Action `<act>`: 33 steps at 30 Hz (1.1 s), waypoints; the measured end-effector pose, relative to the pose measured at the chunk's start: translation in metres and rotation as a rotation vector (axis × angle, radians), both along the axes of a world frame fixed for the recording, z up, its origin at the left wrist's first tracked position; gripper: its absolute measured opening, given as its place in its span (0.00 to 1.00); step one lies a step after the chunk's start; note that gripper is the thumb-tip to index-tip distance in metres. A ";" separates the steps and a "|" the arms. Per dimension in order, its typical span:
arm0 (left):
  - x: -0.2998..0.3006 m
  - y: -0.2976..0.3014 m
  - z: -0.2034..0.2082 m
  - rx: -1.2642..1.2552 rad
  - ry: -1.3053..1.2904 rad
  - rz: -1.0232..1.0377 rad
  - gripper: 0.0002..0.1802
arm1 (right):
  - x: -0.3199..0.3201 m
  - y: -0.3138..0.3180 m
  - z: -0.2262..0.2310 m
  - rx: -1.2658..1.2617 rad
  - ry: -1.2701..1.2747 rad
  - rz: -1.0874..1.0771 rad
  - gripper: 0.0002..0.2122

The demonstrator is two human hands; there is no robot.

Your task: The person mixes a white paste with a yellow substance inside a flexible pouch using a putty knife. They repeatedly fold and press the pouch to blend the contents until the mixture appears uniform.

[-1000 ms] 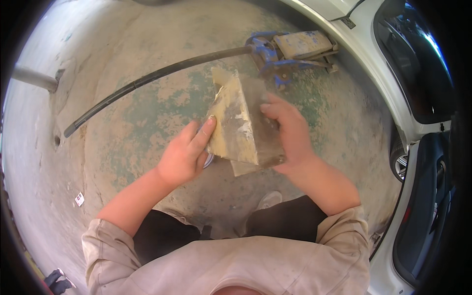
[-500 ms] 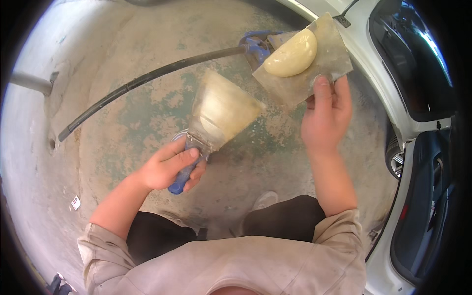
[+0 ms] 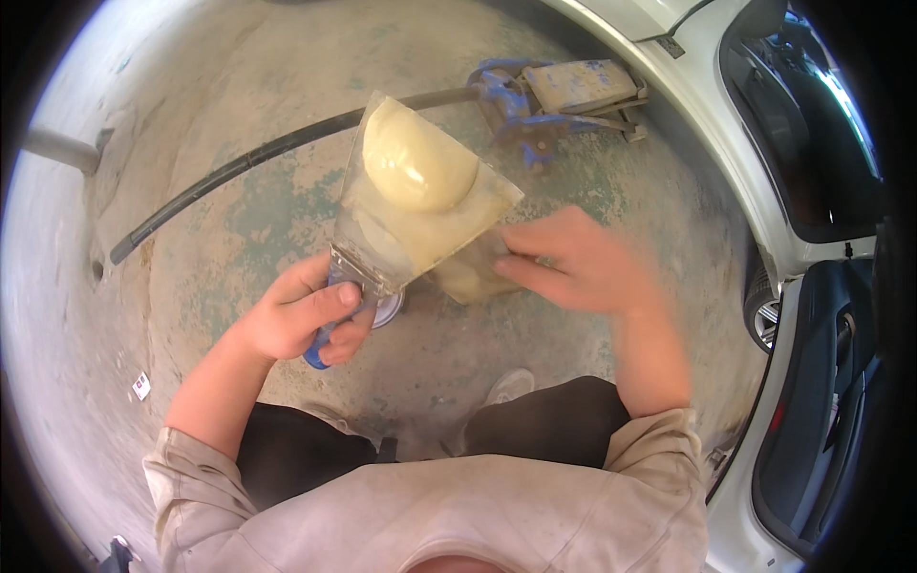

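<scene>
My left hand [image 3: 301, 315] is closed round the blue handle of a wide putty knife [image 3: 435, 234], its thumb on top near the metal collar. A thick, glossy mound of cream-coloured putty [image 3: 415, 158] lies on the far part of that blade. My right hand [image 3: 578, 263], blurred by motion, pinches the edge of a flat spreader plate [image 3: 468, 272]. The plate sits partly under the putty knife's blade, so much of it is hidden; some cream residue shows on it. Whether the two blades touch, I cannot tell. Behind my left hand, part of a round metal rim [image 3: 389, 310] shows.
A blue floor jack [image 3: 525, 105] stands beyond my hands, its long black handle [image 3: 258, 158] stretching left over the stained concrete floor. On the right is a white car body [image 3: 707, 124] with a dark door panel [image 3: 826, 382]. A pipe [image 3: 62, 148] juts in at left.
The putty mound has passed from the right hand's spreader plate onto the left hand's putty knife. My right hand has come down and left, bringing its plate under the knife's blade.
</scene>
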State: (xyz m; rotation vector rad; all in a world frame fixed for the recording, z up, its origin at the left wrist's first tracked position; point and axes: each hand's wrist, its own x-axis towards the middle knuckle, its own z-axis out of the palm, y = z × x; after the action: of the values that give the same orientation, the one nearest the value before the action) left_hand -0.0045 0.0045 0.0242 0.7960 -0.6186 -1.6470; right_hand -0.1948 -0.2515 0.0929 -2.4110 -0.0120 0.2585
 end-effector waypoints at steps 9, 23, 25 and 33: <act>-0.008 -0.004 -0.007 -0.014 0.102 -0.010 0.22 | 0.009 0.024 -0.046 1.249 -0.416 -0.593 0.19; -0.008 -0.009 -0.008 0.068 -0.204 -0.025 0.20 | -0.016 0.016 -0.026 0.186 -0.860 -0.697 0.18; -0.011 -0.012 -0.013 0.085 -0.211 0.002 0.18 | -0.016 0.021 -0.026 -0.022 -0.856 -0.570 0.15; -0.005 -0.003 -0.007 0.068 -0.137 0.056 0.14 | -0.009 0.014 -0.007 -0.215 -0.461 -0.196 0.15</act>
State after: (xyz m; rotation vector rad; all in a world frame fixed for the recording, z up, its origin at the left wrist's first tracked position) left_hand -0.0096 0.0018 0.0177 0.9731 -0.6333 -1.5786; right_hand -0.2040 -0.2372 0.0860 -2.6089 0.0450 -0.4067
